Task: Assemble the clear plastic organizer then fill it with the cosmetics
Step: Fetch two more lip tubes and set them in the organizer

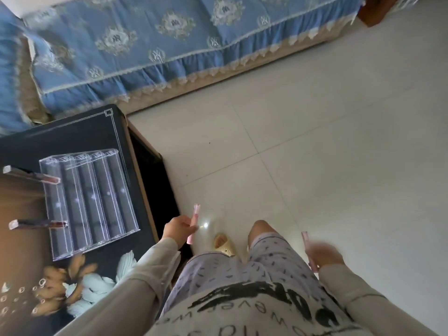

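The clear plastic organizer (89, 204) with several long channels lies on the dark table (80, 132) at the left. Two dark lip gloss tubes, one (31, 175) farther back and one (36, 224) nearer, stick out of its left side. My left hand (178, 229) grips a pink cosmetic tube (194, 223) just right of the table edge, above the floor. My right hand (323, 254), blurred, holds a second pink tube (309, 251) out to the right beside my knee.
A sofa with a blue patterned cover (157, 44) runs along the back. Pale floor tiles (315, 141) spread to the right. A beige slipper (224, 244) is on my foot below. The table's near part carries a flower pattern (97, 284).
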`<action>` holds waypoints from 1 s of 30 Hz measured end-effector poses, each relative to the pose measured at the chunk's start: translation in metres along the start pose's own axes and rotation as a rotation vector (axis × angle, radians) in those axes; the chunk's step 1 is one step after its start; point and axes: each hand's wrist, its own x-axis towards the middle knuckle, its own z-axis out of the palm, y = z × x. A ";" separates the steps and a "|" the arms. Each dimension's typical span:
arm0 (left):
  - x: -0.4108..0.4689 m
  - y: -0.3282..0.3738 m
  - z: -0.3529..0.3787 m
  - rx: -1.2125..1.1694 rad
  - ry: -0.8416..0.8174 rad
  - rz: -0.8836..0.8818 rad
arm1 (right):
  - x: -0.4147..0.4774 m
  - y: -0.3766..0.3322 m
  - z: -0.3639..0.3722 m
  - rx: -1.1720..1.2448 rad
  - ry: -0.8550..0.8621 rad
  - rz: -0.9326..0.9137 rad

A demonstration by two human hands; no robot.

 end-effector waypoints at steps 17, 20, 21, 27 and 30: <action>0.004 0.019 0.022 -0.516 0.205 -0.562 | 0.120 -0.291 -0.087 -0.550 -0.167 -0.454; -0.002 0.030 0.037 -0.669 0.220 -0.650 | 0.126 -0.339 -0.083 -0.622 -0.172 -0.557; -0.002 0.032 0.042 -0.732 0.225 -0.673 | 0.126 -0.352 -0.080 -0.640 -0.180 -0.584; 0.006 0.034 0.051 -1.007 0.272 -0.781 | 0.128 -0.400 -0.044 -0.838 -0.215 -0.630; 0.017 0.026 0.036 -1.062 0.289 -0.793 | 0.122 -0.414 -0.022 -0.905 -0.232 -0.617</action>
